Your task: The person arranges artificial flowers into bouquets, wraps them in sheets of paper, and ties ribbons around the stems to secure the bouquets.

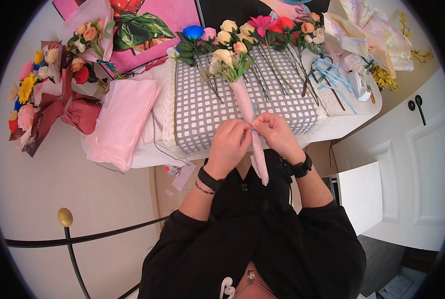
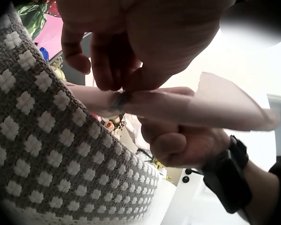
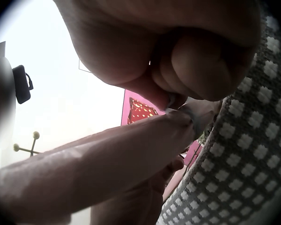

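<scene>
A small bouquet of pale flowers, its stems rolled in pink wrapping paper, reaches over the table's front edge. A narrow light blue ribbon circles the roll and gathers the paper there. My left hand pinches the ribbon between thumb and fingertips from the left side. From the right side, my right hand pinches at the same band, its other fingers curled in the right wrist view. Below both hands the paper's tail sticks out towards my lap. The ribbon's ends are mostly hidden by my fingers.
Loose artificial flowers lie along the back of the checked cloth. Pink paper sheets and finished bouquets are at the left. Light blue ribbon lengths and a white box sit at the right.
</scene>
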The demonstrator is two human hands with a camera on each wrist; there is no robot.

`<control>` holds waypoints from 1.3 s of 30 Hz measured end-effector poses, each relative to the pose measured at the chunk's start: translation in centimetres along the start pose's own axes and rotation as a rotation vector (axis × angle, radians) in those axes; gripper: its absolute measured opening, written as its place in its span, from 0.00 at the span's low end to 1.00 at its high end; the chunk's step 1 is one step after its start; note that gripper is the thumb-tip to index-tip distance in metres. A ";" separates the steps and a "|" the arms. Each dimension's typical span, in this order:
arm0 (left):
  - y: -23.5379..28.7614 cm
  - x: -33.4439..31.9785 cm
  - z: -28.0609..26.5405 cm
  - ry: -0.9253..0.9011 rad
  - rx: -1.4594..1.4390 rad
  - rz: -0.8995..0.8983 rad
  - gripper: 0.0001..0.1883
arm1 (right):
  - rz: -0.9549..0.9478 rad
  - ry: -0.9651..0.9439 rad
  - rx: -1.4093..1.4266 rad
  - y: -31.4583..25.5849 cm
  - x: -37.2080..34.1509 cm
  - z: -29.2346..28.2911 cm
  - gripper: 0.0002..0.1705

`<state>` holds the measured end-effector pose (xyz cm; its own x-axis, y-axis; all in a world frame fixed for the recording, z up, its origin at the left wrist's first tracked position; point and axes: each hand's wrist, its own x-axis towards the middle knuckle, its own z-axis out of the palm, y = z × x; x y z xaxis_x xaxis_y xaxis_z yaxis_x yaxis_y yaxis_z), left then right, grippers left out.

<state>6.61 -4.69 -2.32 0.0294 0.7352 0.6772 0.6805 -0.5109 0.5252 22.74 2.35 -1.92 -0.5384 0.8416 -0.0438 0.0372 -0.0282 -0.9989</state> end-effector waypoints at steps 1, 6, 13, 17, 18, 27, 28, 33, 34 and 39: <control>0.2 -0.1 0.2 0.031 0.037 0.006 0.06 | -0.041 -0.003 -0.020 0.4 0.2 0.0 0.10; 0.1 -0.4 0.6 0.097 0.136 0.068 0.08 | -0.116 -0.013 -0.048 0.2 0.1 0.0 0.08; -0.8 -1.3 1.5 0.137 0.144 0.075 0.11 | -0.094 0.002 -0.186 1.0 0.7 0.1 0.09; -1.5 -0.8 1.5 0.136 0.067 0.172 0.11 | -0.140 0.023 -0.334 -1.3 -0.1 0.8 0.08; -1.4 -1.1 1.7 0.136 0.067 0.174 0.11 | -0.141 0.024 -0.334 -1.4 -0.2 0.7 0.08; -0.7 0.4 -1.4 -0.288 -0.421 -0.325 0.12 | -0.171 -0.049 -0.534 -1.8 0.4 -0.1 0.10; -0.5 0.6 -1.8 -0.266 -0.321 -0.256 0.12 | -0.161 -0.078 -0.521 -1.7 0.6 -0.2 0.11; -0.9 0.0 -1.1 -0.136 -0.181 -0.085 0.11 | -0.097 -0.162 -0.416 -1.3 1.0 -1.3 0.11; -1.2 -0.1 -0.9 -0.106 -0.117 -0.006 0.12 | -0.083 -0.192 -0.366 -1.1 1.1 -1.5 0.11; -0.8 -0.4 -0.2 -0.013 0.014 0.098 0.13 | -0.070 -0.250 -0.224 -1.0 1.5 -2.1 0.11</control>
<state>5.89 -4.65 -2.95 0.1060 0.6877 0.7182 0.6838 -0.5748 0.4495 23.68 4.74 -0.95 -0.7348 0.6783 -0.0053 0.1620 0.1679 -0.9724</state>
